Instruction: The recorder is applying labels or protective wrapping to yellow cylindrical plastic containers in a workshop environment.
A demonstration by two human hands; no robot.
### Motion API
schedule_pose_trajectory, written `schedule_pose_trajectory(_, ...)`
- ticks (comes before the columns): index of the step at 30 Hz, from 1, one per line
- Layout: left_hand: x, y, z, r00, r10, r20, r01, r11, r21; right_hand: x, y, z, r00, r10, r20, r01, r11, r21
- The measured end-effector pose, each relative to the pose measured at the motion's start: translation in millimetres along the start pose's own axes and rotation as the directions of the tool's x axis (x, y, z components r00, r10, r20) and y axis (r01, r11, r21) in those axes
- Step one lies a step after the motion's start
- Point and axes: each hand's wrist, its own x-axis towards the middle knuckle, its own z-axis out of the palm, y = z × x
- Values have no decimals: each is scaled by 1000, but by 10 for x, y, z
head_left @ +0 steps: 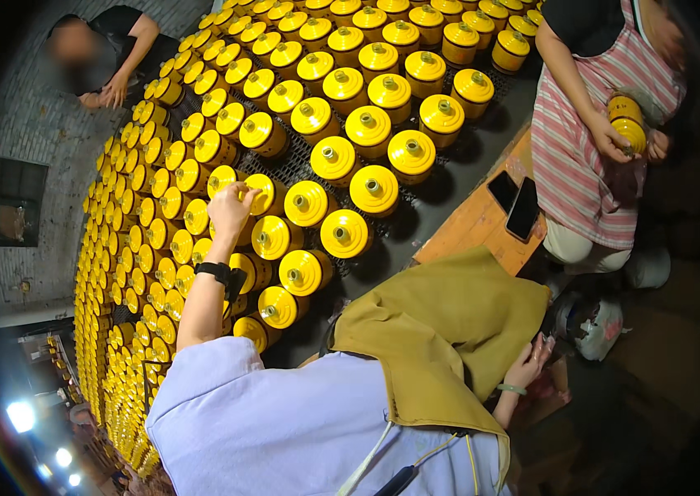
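Note:
Rows of yellow lidded jars [346, 128] lie packed on a dark mesh rack [300, 169]. My left hand [230, 211], with a black watch on the wrist, reaches up into the rows and its fingers curl over the lid of one yellow jar [260, 192]. My right hand [529, 362], with a green band on the wrist, is low at the right, against the edge of a mustard cloth [449, 318] draped over my front. Whether it grips the cloth is not clear.
A person in a striped apron [581, 140] stands at the right holding a yellow jar [627, 120]. Two dark phones [515, 202] lie on a wooden bench [474, 227]. Another person [110, 58] leans at the rack's far left. A white bag [598, 322] sits below.

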Motion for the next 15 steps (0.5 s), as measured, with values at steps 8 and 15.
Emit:
schedule_pose_trajectory(8, 1286, -398, 541, 966, 209, -153, -206, 978, 35, -160, 318, -91, 897, 428, 106, -436, 825, 360)
schedule_pose_trajectory(15, 1768, -727, 1213, 982, 154, -112, -174, 966, -192, -429, 102, -273, 717, 697, -9, -694, 715, 89)
